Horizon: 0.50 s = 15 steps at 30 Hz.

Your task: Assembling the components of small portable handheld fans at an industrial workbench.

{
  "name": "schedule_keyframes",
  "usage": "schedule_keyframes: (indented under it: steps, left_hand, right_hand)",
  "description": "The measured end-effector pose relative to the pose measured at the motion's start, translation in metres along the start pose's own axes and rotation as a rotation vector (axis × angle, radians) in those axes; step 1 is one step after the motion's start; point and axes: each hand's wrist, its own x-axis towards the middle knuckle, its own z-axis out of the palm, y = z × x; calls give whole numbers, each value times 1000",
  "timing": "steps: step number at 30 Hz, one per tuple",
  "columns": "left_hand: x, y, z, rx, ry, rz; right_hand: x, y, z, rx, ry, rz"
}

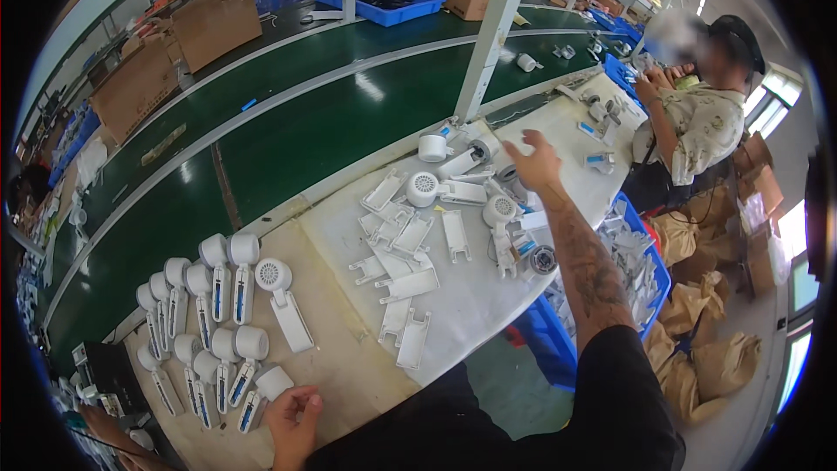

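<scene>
My left hand [294,421] rests at the near edge of the worktable, fingers loosely bent and nothing seen between them. Right beside its fingertips lies a white handheld fan body [273,381], its handle pointing down-left; whether they touch I cannot tell. Several similar fan bodies with blue parts in their open handles [221,292] stand in rows to the left. A fan with a round slotted grille [274,276] lies just right of them. My right hand [534,163] reaches over the far right of the table, fingers spread, above white fan parts [501,211]. Between the hands lie loose white handle covers [410,283].
A green conveyor belt [349,118] runs behind the table [349,331], with a metal post [493,35] at its edge. A blue crate [649,270] of white parts stands below right. At the right sits a co-worker [697,122], near paper bags [728,362].
</scene>
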Motion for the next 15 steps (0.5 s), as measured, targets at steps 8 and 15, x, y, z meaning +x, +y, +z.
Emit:
schedule_keyframes:
  steps: [8,15]
  left_hand:
    - [-10,27,-2,243,-11,175]
    - [-4,38,-20,-125,-9,-1]
  right_hand:
    - [19,-72,36,-218,-190,1]
    - [-19,-149,-45,196,-45,-278]
